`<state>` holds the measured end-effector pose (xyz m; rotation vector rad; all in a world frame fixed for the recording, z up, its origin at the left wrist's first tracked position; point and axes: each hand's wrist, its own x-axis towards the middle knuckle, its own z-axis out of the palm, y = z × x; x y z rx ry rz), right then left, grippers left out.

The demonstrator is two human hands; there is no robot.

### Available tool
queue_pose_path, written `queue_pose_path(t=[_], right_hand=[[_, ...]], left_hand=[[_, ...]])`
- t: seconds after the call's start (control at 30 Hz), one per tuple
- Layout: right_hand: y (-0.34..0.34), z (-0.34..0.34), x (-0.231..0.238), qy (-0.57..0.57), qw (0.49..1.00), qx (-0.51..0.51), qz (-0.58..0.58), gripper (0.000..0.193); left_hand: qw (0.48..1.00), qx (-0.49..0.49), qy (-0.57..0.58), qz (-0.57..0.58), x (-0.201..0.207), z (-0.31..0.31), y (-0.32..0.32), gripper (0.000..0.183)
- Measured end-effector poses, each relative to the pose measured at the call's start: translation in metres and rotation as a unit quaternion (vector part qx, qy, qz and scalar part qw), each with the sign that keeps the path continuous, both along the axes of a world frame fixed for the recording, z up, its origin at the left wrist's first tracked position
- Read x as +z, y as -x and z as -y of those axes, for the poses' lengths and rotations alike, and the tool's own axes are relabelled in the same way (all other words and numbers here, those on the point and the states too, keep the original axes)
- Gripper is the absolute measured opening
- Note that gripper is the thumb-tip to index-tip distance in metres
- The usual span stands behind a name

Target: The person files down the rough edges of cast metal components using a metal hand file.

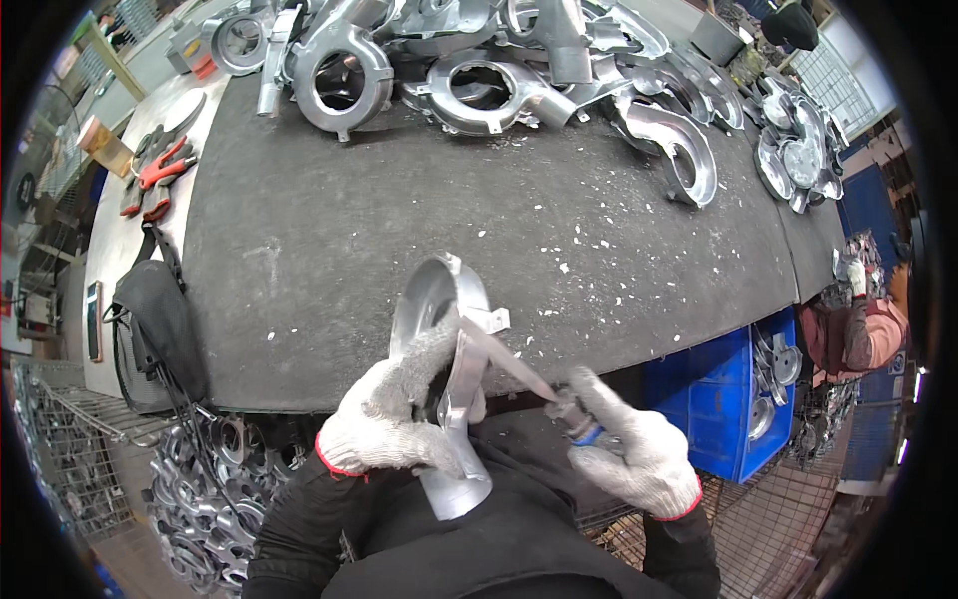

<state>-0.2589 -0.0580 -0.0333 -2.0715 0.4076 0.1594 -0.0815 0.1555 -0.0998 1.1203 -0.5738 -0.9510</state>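
Across the top of the frame, silver castings [569,45] pile up on the dark counter [379,210]; red-grey gloves [165,172] upper left, black bag [158,319] left, blue crate [704,404] lower right. Bottom centre: metal volute housing [462,387], gripped by left hand [394,414], which hides part of it; long axis near-vertical, ring end up, tube toward bottom edge. Right hand [634,444] holds flat-bladed tool [512,366], blade overlapping housing, contact unclear.

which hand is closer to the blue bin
Right. The right hand is just left of the blue bin; the left hand is farther left, holding the silver casting.
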Motion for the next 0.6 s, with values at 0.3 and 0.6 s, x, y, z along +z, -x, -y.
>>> queue_pose_path(t=[0.3,0.6], right_hand=[[0.012,0.0,-0.001,0.115,0.985,0.108,-0.063,0.074],[-0.015,-0.008,0.021,0.18,0.956,0.187,-0.135,0.073]], left_hand=[[0.972,0.006,-0.057,-0.23,0.018,-0.025,-0.008,0.067],[0.972,-0.022,-0.052,-0.23,0.019,-0.024,-0.009,0.077]])
